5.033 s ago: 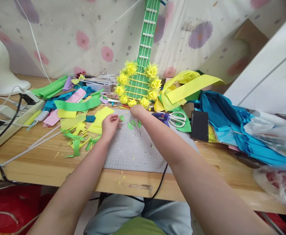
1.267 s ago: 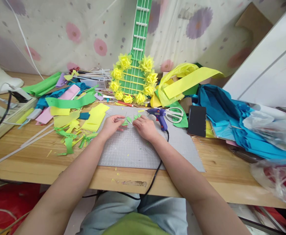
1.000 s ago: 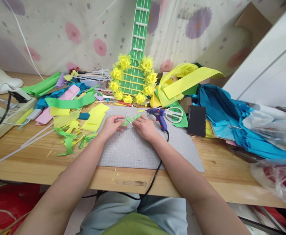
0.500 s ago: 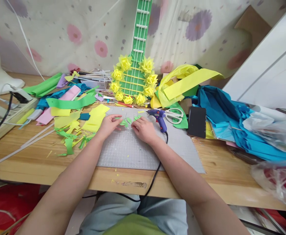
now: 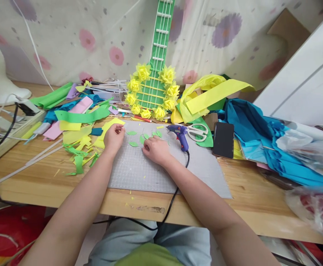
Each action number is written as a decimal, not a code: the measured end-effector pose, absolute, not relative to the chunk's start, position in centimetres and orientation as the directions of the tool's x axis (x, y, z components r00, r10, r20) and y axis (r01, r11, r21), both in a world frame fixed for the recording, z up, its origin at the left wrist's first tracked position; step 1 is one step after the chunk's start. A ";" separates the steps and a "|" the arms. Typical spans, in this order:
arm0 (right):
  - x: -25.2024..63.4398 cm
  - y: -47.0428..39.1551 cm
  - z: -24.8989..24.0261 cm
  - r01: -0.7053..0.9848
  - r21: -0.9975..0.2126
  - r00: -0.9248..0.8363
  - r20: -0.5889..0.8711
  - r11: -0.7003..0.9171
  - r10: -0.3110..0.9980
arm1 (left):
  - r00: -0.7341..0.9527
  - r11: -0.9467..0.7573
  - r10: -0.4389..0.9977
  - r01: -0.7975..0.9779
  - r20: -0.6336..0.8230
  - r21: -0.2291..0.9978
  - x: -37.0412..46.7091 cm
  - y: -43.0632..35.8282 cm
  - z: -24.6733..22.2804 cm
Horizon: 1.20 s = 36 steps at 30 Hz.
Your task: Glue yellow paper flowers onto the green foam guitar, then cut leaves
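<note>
Several small green paper leaves [image 5: 134,144] lie on the grey cutting mat [image 5: 147,173]. My left hand [image 5: 114,138] is at the mat's left edge beside the yellow paper, its fingers curled and pinched; what they hold, if anything, is too small to name. Resting low over the mat, my right hand [image 5: 155,147] has its fingers bent together near the leaves, with its fingertips partly hidden. A purple glue gun [image 5: 180,136] lies just right of that hand, beside white-handled scissors [image 5: 198,132].
A green paper guitar with yellow flowers [image 5: 151,92] stands at the back. Paper scraps [image 5: 79,162] cover the left side. A black phone [image 5: 223,139] and blue paper [image 5: 250,125] lie at right. The glue gun's black cord crosses the mat's front edge.
My left hand has drawn back to the left, away from the leaves, and its fingers have curled. My right hand has shifted slightly left and down. More of the leaves now show between them.
</note>
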State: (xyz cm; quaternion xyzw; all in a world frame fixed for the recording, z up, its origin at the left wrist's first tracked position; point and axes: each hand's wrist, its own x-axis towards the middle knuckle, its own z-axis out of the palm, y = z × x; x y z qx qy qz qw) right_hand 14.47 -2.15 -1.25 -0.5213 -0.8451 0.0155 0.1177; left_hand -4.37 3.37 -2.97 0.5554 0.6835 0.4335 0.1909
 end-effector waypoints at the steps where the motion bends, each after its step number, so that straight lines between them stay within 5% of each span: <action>1: 14.6 -2.2 -1.2 0.875 -0.153 -0.430 0.187 0.459 0.883 | -0.289 0.012 0.930 0.639 0.225 0.769 -4.5 3.4 -3.0; 7: 16.4 -2.2 -0.7 0.894 -0.229 -0.315 0.287 0.384 0.905 | -0.005 -0.171 0.955 0.807 0.295 0.565 -4.1 4.0 -3.2; 11: 18.5 -2.0 0.5 0.904 -0.334 -0.186 0.253 0.267 0.949 | -0.010 -0.152 0.962 0.812 0.273 0.564 -3.7 4.6 -3.5; 17: 21.6 -2.3 2.4 0.845 -0.489 -0.216 0.059 0.217 0.975 | -0.026 -0.111 0.978 0.774 0.206 0.624 -3.7 4.5 -3.5; 21: 24.4 -2.8 3.7 0.787 -0.601 -0.333 -0.220 0.142 0.917 | -0.050 -0.102 0.975 0.768 0.218 0.633 -3.7 4.4 -3.5; 25: 27.7 -3.2 4.5 0.825 -0.561 -0.226 -0.439 -0.069 0.870 | -0.166 -0.063 0.975 0.429 0.147 0.901 -3.1 3.9 -3.1; 29: 29.2 -2.7 3.7 0.879 -0.468 -0.039 -0.271 -0.096 0.962 | -0.072 0.104 0.991 -0.133 -0.114 0.986 -2.2 2.3 -1.6; 36: 26.3 -0.9 0.0 0.808 -0.582 0.032 -0.113 -0.093 0.993 | 0.051 0.235 0.972 -0.266 -0.229 0.935 -1.4 0.9 -0.6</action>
